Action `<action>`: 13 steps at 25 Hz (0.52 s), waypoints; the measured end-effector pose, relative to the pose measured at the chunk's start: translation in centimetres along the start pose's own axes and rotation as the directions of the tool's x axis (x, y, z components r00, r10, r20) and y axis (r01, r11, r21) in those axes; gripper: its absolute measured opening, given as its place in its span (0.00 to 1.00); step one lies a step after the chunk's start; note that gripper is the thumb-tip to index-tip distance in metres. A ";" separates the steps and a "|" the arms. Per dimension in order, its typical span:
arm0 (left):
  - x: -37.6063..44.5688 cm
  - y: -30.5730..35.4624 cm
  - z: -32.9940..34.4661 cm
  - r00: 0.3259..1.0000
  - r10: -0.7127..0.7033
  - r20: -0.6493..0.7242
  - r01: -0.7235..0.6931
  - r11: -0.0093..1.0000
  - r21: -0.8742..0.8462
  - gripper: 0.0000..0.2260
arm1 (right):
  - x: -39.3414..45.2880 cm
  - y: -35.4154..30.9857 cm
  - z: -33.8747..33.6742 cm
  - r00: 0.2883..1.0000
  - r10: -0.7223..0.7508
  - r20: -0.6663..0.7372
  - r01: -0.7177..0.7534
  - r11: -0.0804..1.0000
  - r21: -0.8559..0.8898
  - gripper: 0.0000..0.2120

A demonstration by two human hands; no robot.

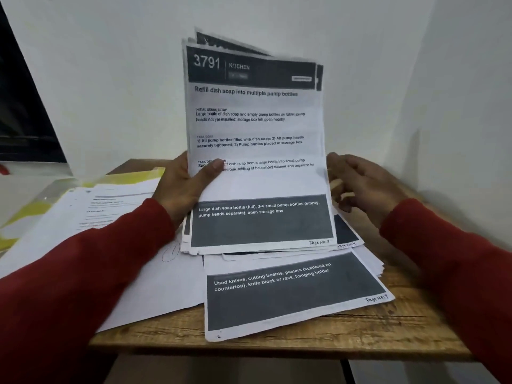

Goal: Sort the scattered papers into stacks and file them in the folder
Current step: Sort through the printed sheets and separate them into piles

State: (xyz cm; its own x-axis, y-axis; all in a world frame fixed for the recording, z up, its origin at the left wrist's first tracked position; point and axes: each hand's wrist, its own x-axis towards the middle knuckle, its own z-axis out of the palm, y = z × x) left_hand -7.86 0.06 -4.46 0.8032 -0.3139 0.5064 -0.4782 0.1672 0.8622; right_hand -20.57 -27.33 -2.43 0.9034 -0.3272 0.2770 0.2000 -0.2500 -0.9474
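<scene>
My left hand (182, 187) grips the left edge of a bundle of printed sheets (257, 128), thumb over the front page, which stands upright and is headed "3791 Kitchen". My right hand (357, 184) hovers blurred just off the bundle's right edge, fingers loosely curled, holding nothing I can see. Under the bundle, more loose sheets (291, 292) lie flat on the wooden table (277, 336), the top one showing a dark block and "Page No 7". A yellow and clear folder (36, 209) lies open at the left, with a printed page (110, 206) resting on it.
A blank white sheet (155, 286) with a pen circle lies left of the pile. White walls close in behind and on the right. A dark panel (19, 106) stands at the far left. The table's front edge runs below the pile.
</scene>
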 end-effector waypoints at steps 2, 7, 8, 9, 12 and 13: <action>-0.4 0.3 0.4 1.000 0.012 0.028 -0.011 1.000 -0.009 0.11 | -0.4 -0.1 0.7 0.995 -0.085 0.054 0.084 0.996 0.020 0.19; -0.6 0.6 0.5 0.999 0.021 0.037 -0.021 1.000 -0.013 0.14 | -1.0 -0.7 0.9 0.985 -0.169 0.035 0.167 0.985 0.048 0.20; -0.7 0.6 0.5 0.999 0.029 0.037 -0.028 0.999 -0.015 0.13 | -1.0 -0.7 0.9 0.984 -0.176 0.034 0.174 0.983 0.055 0.21; -0.7 0.5 0.5 0.999 0.034 0.037 -0.034 0.999 -0.017 0.13 | -1.0 -0.7 0.9 0.983 -0.181 0.038 0.178 0.982 0.061 0.20; -0.6 0.2 0.4 0.998 0.048 0.038 -0.048 0.999 0.001 0.12 | -1.0 -0.5 0.7 0.978 -0.202 0.042 0.199 0.977 0.072 0.14; -0.6 0.1 0.4 0.997 0.058 0.041 -0.058 0.998 0.013 0.11 | -1.1 -0.5 0.7 0.976 -0.213 0.041 0.210 0.974 0.085 0.11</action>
State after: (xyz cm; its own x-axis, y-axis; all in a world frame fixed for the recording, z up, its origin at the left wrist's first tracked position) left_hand -8.51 -0.07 -4.66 0.7589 -0.3421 0.5541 -0.5286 0.1733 0.8310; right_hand -21.38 -26.22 -2.35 0.8545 -0.2290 0.4662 0.4162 -0.2349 -0.8784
